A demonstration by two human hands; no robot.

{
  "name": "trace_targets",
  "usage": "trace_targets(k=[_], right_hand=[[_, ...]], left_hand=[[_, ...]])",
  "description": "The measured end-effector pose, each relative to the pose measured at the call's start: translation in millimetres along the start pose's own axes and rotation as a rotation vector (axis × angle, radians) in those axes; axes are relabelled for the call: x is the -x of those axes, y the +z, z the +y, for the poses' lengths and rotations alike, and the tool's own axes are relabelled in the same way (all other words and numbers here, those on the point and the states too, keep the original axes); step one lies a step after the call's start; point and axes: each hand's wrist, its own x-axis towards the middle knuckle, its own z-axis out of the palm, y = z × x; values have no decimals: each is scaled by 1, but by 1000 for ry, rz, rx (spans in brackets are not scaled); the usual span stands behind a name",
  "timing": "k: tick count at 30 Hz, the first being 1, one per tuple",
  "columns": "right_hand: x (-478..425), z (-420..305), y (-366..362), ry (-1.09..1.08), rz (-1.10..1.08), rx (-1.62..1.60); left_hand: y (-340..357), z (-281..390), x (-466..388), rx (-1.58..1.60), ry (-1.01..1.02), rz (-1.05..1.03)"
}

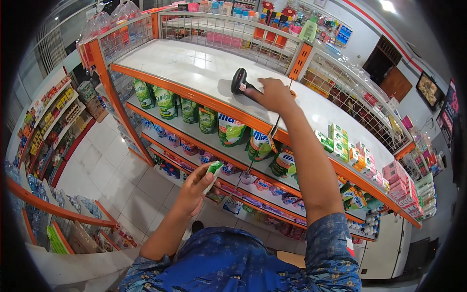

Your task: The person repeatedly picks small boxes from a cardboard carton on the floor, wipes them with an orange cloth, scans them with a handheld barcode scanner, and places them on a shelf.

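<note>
My left hand [195, 191] holds a small green and white box [214, 168] upright in front of the shelf rack. On the white top shelf [175, 54] is a black handheld barcode scanner [239, 81]. My right hand [271, 93] reaches over the scanner's handle, thumb on the near side and index finger stretched out on the far side. The fingers look apart, and the palm side is hidden. A dark cable [274, 126] hangs over the orange shelf edge below my right wrist.
Right of my right forearm, green and white boxes [339, 142], orange boxes [356, 158] and pink boxes [396, 179] line the top shelf. Green pouches [166, 102] stand one level below. A wire mesh guard [226, 36] backs the shelf. Another stocked rack [47, 124] is at left.
</note>
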Motion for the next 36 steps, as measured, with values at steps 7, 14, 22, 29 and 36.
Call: trace_targets(k=[7, 14, 22, 29, 36], right_hand=[[-1, -32, 13, -141, -50, 281], [84, -70, -35, -229, 33, -14], [186, -87, -86, -425, -534, -337], [200, -87, -81, -455, -627, -357], [200, -92, -84, -400, -581, -369]], left_hand=[[-3, 35, 2, 17, -86, -64], [-3, 82, 12, -116, 5, 24], [4, 93, 15, -331, 154, 221], [18, 89, 9, -402, 153, 198], [16, 84, 11, -418, 168, 176]])
